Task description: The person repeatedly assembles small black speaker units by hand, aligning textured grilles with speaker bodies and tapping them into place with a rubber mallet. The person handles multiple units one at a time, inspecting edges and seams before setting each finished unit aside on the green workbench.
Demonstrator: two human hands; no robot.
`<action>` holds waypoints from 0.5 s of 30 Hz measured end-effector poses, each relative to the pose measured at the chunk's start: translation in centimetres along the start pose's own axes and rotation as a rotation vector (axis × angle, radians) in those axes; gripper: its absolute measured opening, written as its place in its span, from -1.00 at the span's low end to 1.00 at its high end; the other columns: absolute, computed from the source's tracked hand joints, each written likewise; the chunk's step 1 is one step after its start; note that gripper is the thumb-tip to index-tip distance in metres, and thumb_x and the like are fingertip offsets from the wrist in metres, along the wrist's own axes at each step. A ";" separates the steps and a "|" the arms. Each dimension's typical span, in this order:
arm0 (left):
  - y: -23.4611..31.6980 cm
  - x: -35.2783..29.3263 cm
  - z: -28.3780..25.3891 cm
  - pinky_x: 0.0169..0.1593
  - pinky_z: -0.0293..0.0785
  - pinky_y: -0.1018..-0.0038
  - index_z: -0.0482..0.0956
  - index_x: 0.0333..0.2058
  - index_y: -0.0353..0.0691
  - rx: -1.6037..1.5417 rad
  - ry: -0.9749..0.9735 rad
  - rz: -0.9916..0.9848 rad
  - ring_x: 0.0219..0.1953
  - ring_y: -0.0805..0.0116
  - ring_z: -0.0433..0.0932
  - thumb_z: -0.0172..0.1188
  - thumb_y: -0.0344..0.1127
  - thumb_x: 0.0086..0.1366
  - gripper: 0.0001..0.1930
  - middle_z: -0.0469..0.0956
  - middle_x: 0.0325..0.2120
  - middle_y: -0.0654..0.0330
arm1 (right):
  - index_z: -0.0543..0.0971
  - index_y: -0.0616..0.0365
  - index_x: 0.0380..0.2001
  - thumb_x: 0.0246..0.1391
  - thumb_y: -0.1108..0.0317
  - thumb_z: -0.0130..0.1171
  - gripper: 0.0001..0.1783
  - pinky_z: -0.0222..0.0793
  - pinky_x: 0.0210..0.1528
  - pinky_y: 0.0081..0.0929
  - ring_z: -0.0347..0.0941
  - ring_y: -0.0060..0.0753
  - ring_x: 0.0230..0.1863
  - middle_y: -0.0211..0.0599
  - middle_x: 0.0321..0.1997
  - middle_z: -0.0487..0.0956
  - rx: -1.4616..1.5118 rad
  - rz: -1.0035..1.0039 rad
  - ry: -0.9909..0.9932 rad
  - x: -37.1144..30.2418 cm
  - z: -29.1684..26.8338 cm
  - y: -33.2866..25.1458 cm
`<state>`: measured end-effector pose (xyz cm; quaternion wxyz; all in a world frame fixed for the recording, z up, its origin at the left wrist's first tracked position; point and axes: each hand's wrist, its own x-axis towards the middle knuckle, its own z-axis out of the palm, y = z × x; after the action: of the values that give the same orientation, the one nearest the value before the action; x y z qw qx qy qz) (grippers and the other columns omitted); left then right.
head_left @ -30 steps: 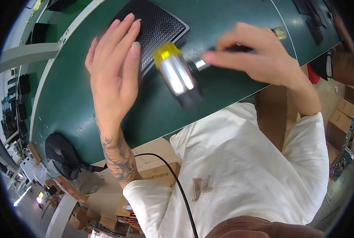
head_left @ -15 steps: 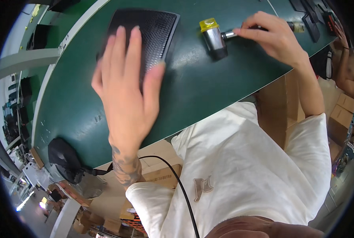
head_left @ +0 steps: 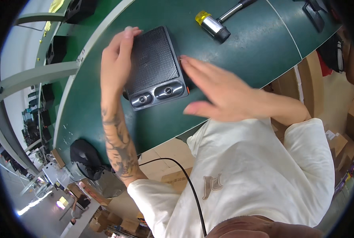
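A person in a cream long-sleeved top leans over a dark green table (head_left: pixel 240 51), seen from above through a curved fisheye lens. In the middle of the table lies a flat black box (head_left: pixel 155 67) with a fine mesh top and a silver front strip carrying two round knobs.

The left hand (head_left: pixel 115 65), on a tattooed forearm, lies along the box's left edge with fingers stretched out flat and pointing away from the person; the fingertips reach its far left corner. The fingers rest against the box rather than closing around it.

The right hand (head_left: pixel 220 93) is open and slightly blurred, with fingers extended towards the left. Its fingertips meet the right side of the box, and the thumb points towards the near right corner. It grips nothing.

Farther away and to the right, well apart from both hands, a mallet (head_left: pixel 214 23) with a yellow end, a metal middle and a black end lies on the table.

A black cable (head_left: pixel 185 178) curves across the person's top.
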<state>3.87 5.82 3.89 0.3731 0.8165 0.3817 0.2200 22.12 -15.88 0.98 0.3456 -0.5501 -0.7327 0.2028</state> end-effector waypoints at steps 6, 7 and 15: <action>1.6 -3.7 1.4 0.24 0.40 0.42 0.56 0.13 -0.43 -0.646 0.382 -0.220 0.15 0.30 0.55 -0.06 -0.07 0.59 -0.50 0.60 0.08 0.03 | 0.26 0.51 0.34 0.21 0.06 0.31 -0.13 0.19 0.45 -0.10 0.26 0.23 0.41 0.29 0.40 0.31 0.087 -0.076 0.133 3.3 -0.2 0.9; 1.9 -4.6 2.2 0.26 0.40 0.40 0.52 0.17 -0.45 -0.773 0.446 -0.210 0.16 0.29 0.53 -0.07 -0.09 0.60 -0.50 0.57 0.11 0.04 | 0.27 0.47 0.35 0.20 0.08 0.32 -0.15 0.19 0.45 -0.11 0.25 0.21 0.42 0.25 0.41 0.31 0.089 -0.148 0.115 4.0 -1.1 1.4; 0.0 -9.9 6.8 0.41 0.17 0.26 0.27 0.34 -0.42 -0.657 0.446 -0.093 0.33 0.19 0.34 -0.30 0.09 0.64 -0.35 0.38 0.29 -0.02 | 0.35 0.13 0.41 0.07 0.42 0.30 -0.21 0.05 0.52 -0.10 0.09 0.09 0.55 -0.11 0.51 0.28 0.004 -0.452 -0.254 8.1 -9.7 3.8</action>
<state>2.15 -4.94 -1.10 0.5320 0.5678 0.3990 0.4851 30.46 -7.77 7.25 0.2884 -0.3420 -0.8741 0.1891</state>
